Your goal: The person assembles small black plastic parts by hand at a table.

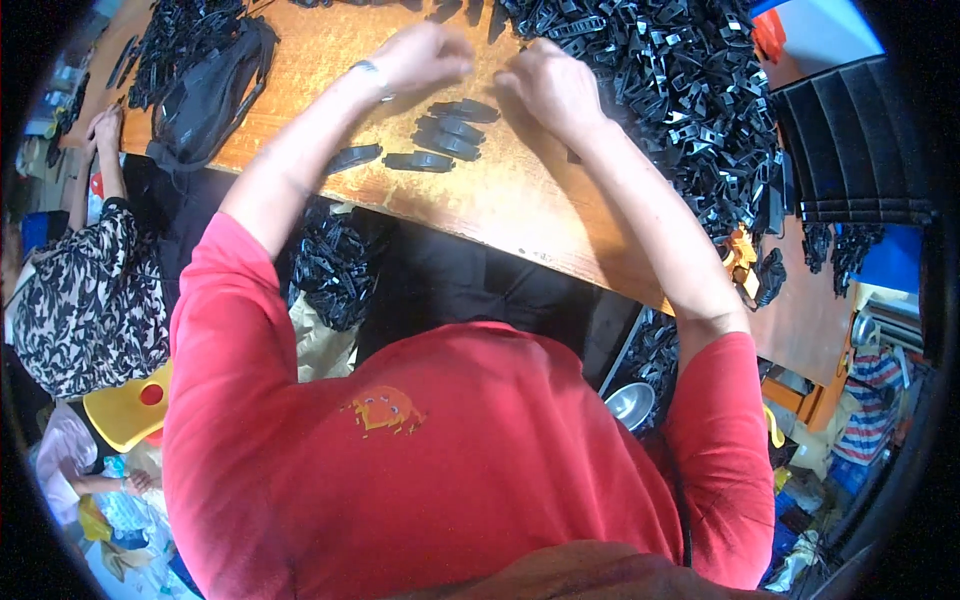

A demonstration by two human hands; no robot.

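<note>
Over the wooden table (pixel 400 200), my left hand (pixel 428 58) hangs with its fingers bent down and blurred by motion. A band sits on that wrist. Facing it across a small gap, my right hand (pixel 550 88) is closed, fingers curled in; whatever they grip is hidden. Just below the hands lie several long, black, clip-like plastic pieces (pixel 448 138), roughly side by side. One more such piece (pixel 353 158) rests to the left by my forearm. A large heap of small black plastic parts (pixel 670 90) spreads beside my right hand and forearm.
At far left, a black bag (pixel 210 100) lies beside another dark heap (pixel 185 40). A co-worker in a patterned top (pixel 90 290) sits there, hands at the table. Black bins (pixel 855 140) stand at right. Below the table edge are a bag of black parts (pixel 335 265) and a metal bowl (pixel 630 405).
</note>
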